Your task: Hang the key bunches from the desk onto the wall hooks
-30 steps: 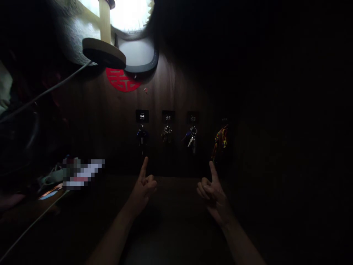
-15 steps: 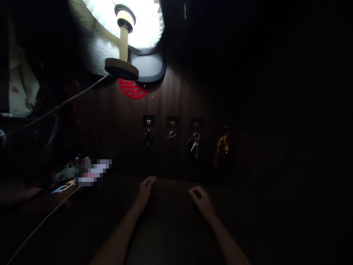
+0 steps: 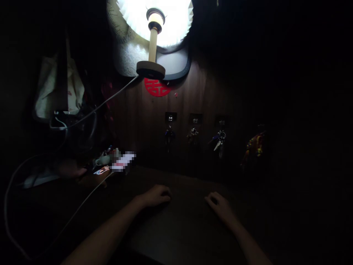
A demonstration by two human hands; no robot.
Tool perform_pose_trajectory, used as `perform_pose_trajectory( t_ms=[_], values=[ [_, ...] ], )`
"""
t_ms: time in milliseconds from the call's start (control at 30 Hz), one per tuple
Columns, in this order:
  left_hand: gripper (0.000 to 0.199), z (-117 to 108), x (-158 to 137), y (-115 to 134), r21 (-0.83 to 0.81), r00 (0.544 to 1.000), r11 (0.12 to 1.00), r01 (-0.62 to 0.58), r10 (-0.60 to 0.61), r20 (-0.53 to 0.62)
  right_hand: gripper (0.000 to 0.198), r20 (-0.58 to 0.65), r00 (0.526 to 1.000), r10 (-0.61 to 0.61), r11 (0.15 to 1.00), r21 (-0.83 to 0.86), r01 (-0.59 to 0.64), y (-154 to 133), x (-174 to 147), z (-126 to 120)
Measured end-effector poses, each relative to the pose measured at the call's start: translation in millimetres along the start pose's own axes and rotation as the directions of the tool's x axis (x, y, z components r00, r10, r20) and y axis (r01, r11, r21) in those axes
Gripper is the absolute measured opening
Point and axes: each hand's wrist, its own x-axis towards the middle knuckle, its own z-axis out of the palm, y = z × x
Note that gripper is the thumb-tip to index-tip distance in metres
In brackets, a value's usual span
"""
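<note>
Loosely curved, my left hand rests low over a dark tabletop, with a gap between thumb and fingers and nothing visible in it. To its right, my right hand is curled, its thumb and forefinger tips meeting in a small loop; I see nothing held there. Both hands are dim and apart from each other. Beyond them, several bunches of keys, one with a pale key, hang from hooks on dark wood. A colourful beaded or woven hanging is farther right.
A lit lamp with a wooden stem and round base hangs or stands above, trailing a white cable. A red paper cutout is behind it. At left are a pale cloth bag, a lit screen and another person's blurred hand.
The view has swung left, so the lamp and keys appear farther right. My left hand has turned, its fingers now pointing right and more separated from the thumb; my right hand keeps its curl.
</note>
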Motion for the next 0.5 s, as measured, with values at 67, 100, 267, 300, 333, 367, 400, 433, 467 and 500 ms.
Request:
perform_pose_trajectory(
  t_ms=[67,100,267,300,333,367,400,433,467,500],
  values=[
    [0.021,-19.0,-17.4,-4.9,0.016,1.0,1.0,0.023,-0.024,0.019,0.031,0.003,1.0,0.003,1.0,0.003,-0.003,-0.8,0.4,0.3],
    [0.021,-28.9,-26.1,-5.7,0.021,0.999,0.999,0.037,-0.037,0.02,0.031,0.001,1.0,0.002,1.0,0.004,-0.002,-0.6,0.7,0.8],
    [0.027,-88.7,-62.1,-2.7,0.014,0.969,0.991,0.131,-0.125,-0.214,0.031,0.01,1.0,0.011,1.0,0.006,-0.011,2.0,2.7,3.2],
    [0.031,-103.3,-67.2,-4.7,0.031,0.928,0.982,0.186,-0.166,-0.332,0.031,0.013,1.0,0.013,1.0,0.005,-0.013,2.5,3.2,3.4],
    [0.033,-118.5,-71.5,-9.0,0.051,0.872,0.966,0.252,-0.204,-0.446,0.031,0.015,1.0,0.015,1.0,0.004,-0.015,3.0,3.8,3.6],
    [0.036,-133.7,-75.2,-16.0,0.062,0.801,0.945,0.32,-0.235,-0.551,0.031,0.015,1.0,0.017,1.0,0.003,-0.017,3.6,4.4,3.8],
    [0.039,-148.3,-78.3,-25.5,0.053,0.702,0.917,0.394,-0.264,-0.662,0.031,0.014,1.0,0.018,1.0,0.001,-0.018,4.3,5.0,3.9],
    [0.04,-161.7,-80.8,-37.4,0.05,0.629,0.885,0.463,-0.289,-0.722,0.031,0.016,1.0,0.02,1.0,0.002,-0.02,5.2,5.7,4.1],
    [0.041,-173.6,-82.9,-51.0,0.056,0.602,0.852,0.52,-0.319,-0.732,0.031,0.019,1.0,0.021,1.0,0.003,-0.021,6.1,6.3,4.3],
    [0.04,-183.6,-84.4,-65.6,0.076,0.604,0.818,0.57,-0.355,-0.713,0.031,0.027,0.999,0.023,1.0,0.005,-0.023,7.2,6.9,4.5]
  ],
)
